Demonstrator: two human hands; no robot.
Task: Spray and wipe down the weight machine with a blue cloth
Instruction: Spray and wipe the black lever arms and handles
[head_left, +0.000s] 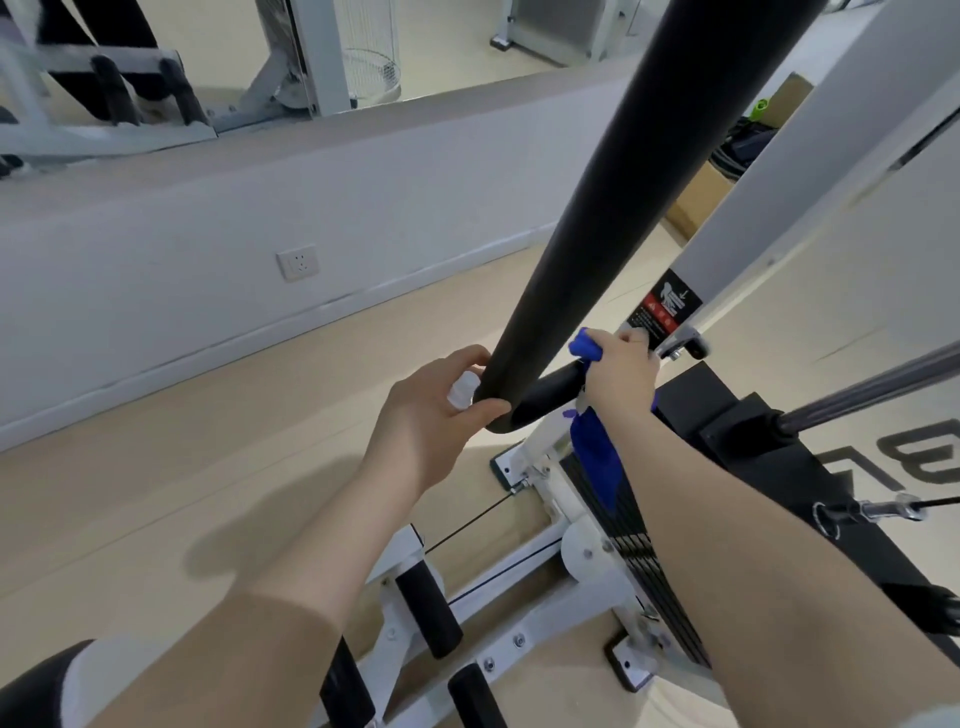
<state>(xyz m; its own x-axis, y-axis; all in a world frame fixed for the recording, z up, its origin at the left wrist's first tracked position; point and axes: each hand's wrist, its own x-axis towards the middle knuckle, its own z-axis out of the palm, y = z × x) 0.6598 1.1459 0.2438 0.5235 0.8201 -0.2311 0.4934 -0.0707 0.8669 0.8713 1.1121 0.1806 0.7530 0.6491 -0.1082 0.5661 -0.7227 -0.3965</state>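
Note:
A thick black padded bar (613, 171) of the weight machine slants from the top right down to the centre. My left hand (431, 410) grips a small white spray bottle (462, 391) right beside the bar's lower end; most of the bottle is hidden in my fingers. To the right of the bar, my right hand (621, 374) holds the blue cloth (595, 457) against the white machine frame (670, 343), just below a black and red warning label (662, 309). One end of the cloth sticks out above my fingers and the rest hangs below my wrist.
The machine's white base (524, 566) with short black foot pegs (428, 608) lies below my arms, and a thin cable (467, 525) runs across it. A black weight stack housing (769, 452) stands at right. A low white wall with a socket (297, 262) runs along the left.

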